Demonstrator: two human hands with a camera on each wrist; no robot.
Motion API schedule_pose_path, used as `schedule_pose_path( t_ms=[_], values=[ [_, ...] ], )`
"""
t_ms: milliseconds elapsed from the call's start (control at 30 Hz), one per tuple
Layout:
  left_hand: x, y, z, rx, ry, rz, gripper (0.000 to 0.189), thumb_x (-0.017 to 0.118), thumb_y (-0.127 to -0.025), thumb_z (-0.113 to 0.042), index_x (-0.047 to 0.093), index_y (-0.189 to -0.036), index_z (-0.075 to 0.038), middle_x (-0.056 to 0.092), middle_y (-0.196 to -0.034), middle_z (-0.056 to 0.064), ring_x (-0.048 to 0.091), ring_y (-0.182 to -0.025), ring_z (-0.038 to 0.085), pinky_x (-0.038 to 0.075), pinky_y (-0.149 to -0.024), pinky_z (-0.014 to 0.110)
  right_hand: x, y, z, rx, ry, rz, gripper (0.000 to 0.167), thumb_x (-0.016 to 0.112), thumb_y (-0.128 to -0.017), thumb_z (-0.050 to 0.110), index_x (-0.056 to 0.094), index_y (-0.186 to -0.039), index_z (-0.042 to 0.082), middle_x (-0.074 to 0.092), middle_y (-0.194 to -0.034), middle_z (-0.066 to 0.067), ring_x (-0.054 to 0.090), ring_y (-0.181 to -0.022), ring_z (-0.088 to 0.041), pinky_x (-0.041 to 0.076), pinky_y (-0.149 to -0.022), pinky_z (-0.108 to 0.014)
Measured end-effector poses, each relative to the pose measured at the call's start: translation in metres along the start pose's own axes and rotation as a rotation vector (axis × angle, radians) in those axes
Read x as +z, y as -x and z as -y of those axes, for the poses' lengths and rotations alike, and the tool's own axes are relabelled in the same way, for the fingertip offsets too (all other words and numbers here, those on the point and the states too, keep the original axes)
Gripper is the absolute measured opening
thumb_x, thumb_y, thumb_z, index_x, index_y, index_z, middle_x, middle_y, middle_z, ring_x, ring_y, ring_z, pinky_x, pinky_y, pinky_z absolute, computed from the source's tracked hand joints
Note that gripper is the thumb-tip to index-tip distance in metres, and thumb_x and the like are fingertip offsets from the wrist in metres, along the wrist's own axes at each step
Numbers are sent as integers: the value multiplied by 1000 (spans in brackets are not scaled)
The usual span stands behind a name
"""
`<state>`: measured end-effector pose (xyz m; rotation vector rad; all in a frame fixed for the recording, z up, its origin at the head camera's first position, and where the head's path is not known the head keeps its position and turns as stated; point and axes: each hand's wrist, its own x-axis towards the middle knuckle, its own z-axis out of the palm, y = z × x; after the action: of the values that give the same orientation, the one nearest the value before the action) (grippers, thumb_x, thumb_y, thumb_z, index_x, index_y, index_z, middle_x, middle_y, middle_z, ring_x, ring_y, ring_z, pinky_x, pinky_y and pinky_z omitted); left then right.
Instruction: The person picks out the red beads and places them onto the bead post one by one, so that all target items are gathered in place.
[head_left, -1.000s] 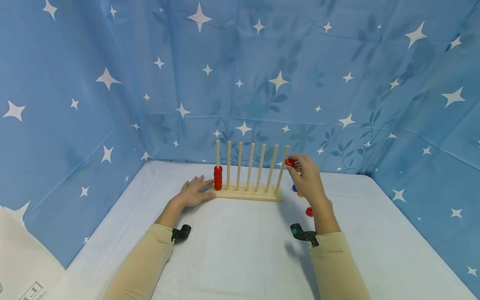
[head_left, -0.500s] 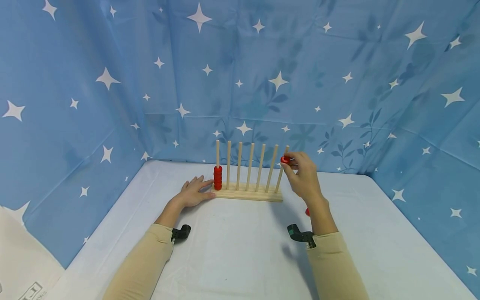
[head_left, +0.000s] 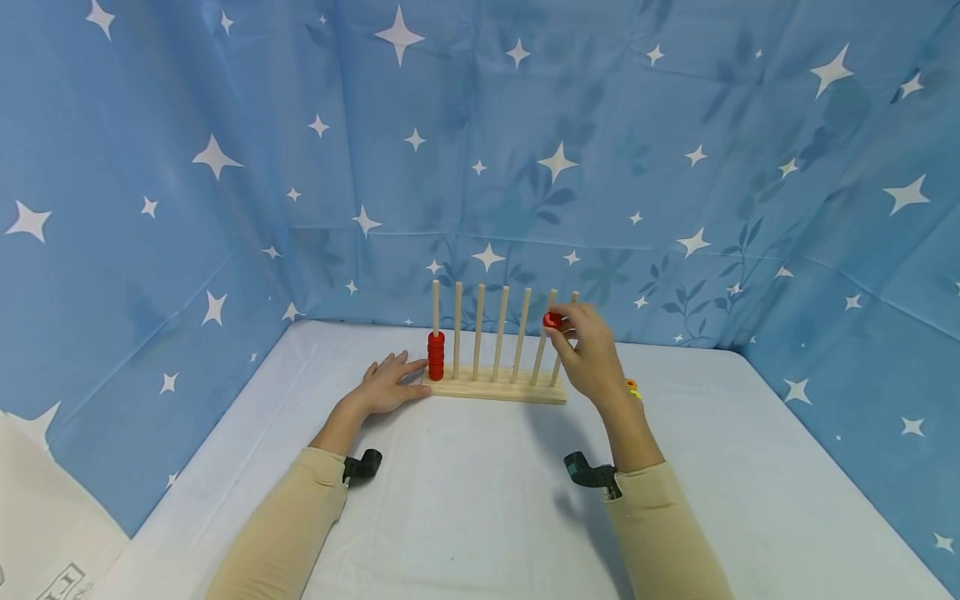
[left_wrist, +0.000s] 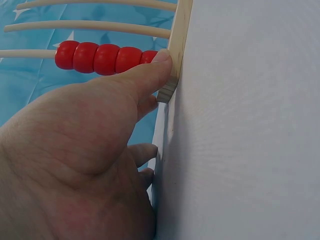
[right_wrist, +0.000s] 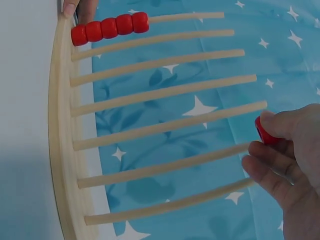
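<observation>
A wooden peg stand (head_left: 491, 387) with several upright pegs stands on the table. Several red beads (left_wrist: 105, 58) are stacked on its leftmost peg. At that end my left hand (head_left: 386, 386) holds the base, thumb on the front edge and index finger behind; its other fingers are spread. My right hand (head_left: 592, 346) pinches a single red bead (right_wrist: 265, 131) between thumb and fingers. In the head view this bead is up near the top of the second peg from the right; in the right wrist view it is just beyond the peg tips, not visibly on one.
Behind my right wrist an orange bead (head_left: 631, 384) and a bit of yellow show on the white table (head_left: 465, 483); my forearm may hide more. A blue star-patterned curtain (head_left: 480, 167) hangs behind the stand and at both sides.
My right hand has moved left with the red bead, from beside the rightmost peg to the second from the right. The loose red bead is now hidden by my arm. My left hand stays put.
</observation>
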<state>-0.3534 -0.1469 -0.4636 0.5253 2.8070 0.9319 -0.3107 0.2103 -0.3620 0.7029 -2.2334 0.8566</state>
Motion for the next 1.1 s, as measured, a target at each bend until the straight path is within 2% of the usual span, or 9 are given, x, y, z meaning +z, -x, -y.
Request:
schedule_pose_path(
  t_ms=[300,533,700,867,1100],
  values=[
    [-1,0,2,-5,1,-4,72,62,-102,-50,41,-162,-16,15,-172,26,4,-159,50,-3,-125,70,9,-6,8,-50,17,-29,29,70,-100,8,67,-127,-2,66,-114,-15,69,-96,-27,59,-76,-40],
    [0,0,2,-1,9,10,72,62,-102,-48,39,-162,-16,14,-172,26,2,-160,50,-3,-125,69,17,-14,18,-68,-51,-49,29,70,-100,10,67,-126,-3,67,-115,-16,70,-96,-26,61,-85,-40],
    [1,-1,3,2,-1,11,73,62,-101,-48,39,-162,-15,14,-172,27,2,-160,50,-3,-125,69,25,-20,28,-99,-70,-81,33,71,-100,12,67,-129,-4,68,-113,-16,70,-96,-25,62,-85,-40],
    [2,-2,4,4,-4,7,73,62,-101,-50,40,-162,-16,15,-172,27,3,-159,50,-3,-125,70,28,-29,38,-114,-102,-113,29,73,-98,9,68,-123,-5,65,-116,-16,70,-95,-26,62,-88,-40],
    [2,-3,3,-9,-9,2,73,62,-101,-52,40,-162,-18,16,-172,25,3,-160,49,-3,-125,69,31,-41,45,-126,-110,-95,28,72,-99,8,68,-125,-3,67,-117,-16,70,-97,-27,62,-85,-40]
  ],
)
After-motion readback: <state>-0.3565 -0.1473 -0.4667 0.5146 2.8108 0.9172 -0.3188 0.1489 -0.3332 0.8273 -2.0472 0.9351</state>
